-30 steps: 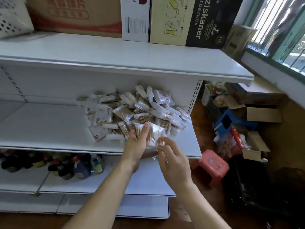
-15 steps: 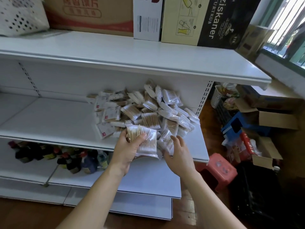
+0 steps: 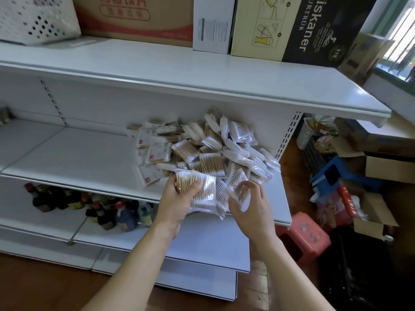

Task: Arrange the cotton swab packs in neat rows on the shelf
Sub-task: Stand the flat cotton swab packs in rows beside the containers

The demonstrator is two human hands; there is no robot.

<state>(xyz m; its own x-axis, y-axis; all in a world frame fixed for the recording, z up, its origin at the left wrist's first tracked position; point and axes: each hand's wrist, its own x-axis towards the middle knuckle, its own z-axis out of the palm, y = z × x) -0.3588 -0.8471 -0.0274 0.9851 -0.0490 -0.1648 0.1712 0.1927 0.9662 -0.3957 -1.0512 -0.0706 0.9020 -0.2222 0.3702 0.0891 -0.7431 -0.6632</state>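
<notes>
A loose heap of cotton swab packs (image 3: 208, 147) lies on the right half of the white middle shelf (image 3: 74, 160). Some packs are clear plastic with wooden sticks showing, others are white with a small red label. My left hand (image 3: 177, 198) grips a small stack of clear packs (image 3: 199, 191) at the shelf's front edge, thumb across the top. My right hand (image 3: 249, 203) sits just to the right with fingers curled round another clear pack (image 3: 239, 187) at the heap's near edge.
Bare shelf surface stretches left of the heap. Dark sauce bottles (image 3: 96, 205) stand on the lower shelf. Cardboard boxes (image 3: 298, 25) and a white perforated basket (image 3: 33, 19) sit on the top shelf. A red stool (image 3: 307, 234) and open cartons (image 3: 370, 209) crowd the floor at right.
My right hand moved from beside the held packs to the heap's near edge and closed on another pack. My left hand kept its hold on the stack.
</notes>
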